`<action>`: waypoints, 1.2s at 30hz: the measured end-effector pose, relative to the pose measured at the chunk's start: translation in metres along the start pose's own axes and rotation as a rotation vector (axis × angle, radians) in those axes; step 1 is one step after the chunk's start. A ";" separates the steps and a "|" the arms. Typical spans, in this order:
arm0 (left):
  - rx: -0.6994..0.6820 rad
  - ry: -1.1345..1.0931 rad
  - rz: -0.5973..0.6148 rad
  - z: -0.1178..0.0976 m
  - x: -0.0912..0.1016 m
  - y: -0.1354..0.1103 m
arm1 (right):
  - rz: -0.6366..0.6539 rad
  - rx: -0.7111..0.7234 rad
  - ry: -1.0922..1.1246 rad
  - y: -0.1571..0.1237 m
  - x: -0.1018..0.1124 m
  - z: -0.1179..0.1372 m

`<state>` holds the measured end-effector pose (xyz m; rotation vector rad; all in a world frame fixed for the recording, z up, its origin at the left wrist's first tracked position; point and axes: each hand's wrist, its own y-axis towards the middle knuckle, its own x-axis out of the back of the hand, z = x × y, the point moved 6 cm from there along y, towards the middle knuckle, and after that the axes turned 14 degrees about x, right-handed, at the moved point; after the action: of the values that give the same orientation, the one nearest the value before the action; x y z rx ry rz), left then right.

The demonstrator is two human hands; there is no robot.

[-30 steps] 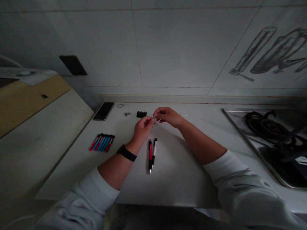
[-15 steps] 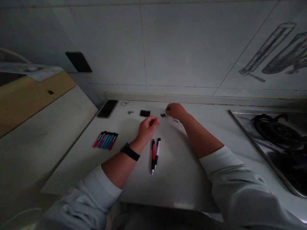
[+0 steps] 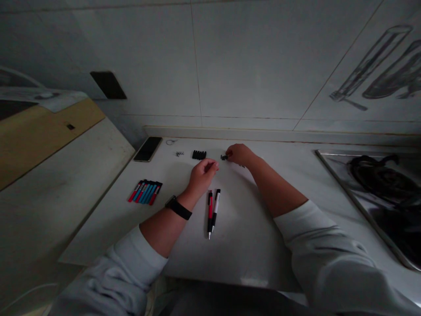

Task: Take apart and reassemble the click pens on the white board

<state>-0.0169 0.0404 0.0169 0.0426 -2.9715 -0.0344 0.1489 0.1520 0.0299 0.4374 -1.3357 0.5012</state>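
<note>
Small black parts reached for on the bench

A black part [image 3: 224, 157] is touched by the right hand [image 3: 239, 153]'s narrowed fingers; the left hand [image 3: 203, 172] is curled, contents hidden; bare bench [image 3: 250, 228] lies below.

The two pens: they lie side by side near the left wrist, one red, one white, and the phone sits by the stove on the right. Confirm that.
Not quite. The head view shows the phone at the counter's far left corner, away from the stove. The two pens do lie side by side by the left hand, one red, one white.
</note>
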 end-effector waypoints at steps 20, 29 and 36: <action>0.007 -0.005 0.008 0.000 -0.002 0.000 | -0.031 0.001 -0.009 -0.003 -0.005 0.014; 0.013 -0.004 0.013 0.001 -0.001 0.001 | -0.097 -0.019 0.040 -0.003 -0.009 0.013; 0.041 -0.018 0.012 0.005 0.000 0.004 | -0.361 -0.014 0.203 -0.025 0.008 0.014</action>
<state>-0.0176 0.0441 0.0122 0.0299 -2.9902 0.0284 0.1535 0.1242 0.0396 0.5868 -1.0352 0.2284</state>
